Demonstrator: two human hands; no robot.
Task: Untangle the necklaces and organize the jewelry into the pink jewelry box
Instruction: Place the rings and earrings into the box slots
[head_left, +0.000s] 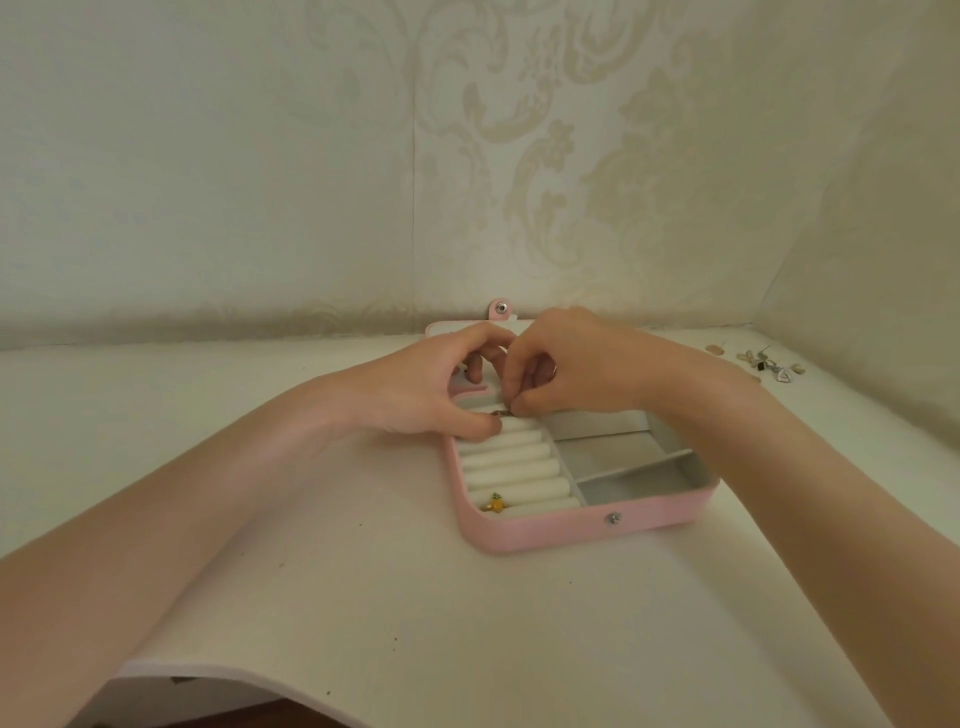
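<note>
The pink jewelry box lies open on the white table, its lid tipped back toward the wall. Inside on the left are white ring rolls; on the right are grey compartments. A small yellow piece is tucked in the nearest roll. My left hand rests on the far rolls, thumb pressing beside a small dark piece of jewelry. My right hand pinches that piece with its fingertips at the far rolls. What the piece is I cannot make out.
A small pile of loose jewelry lies at the far right of the table by the wall corner. The table's front edge curves in at the lower left. Patterned wallpaper rises just behind the box.
</note>
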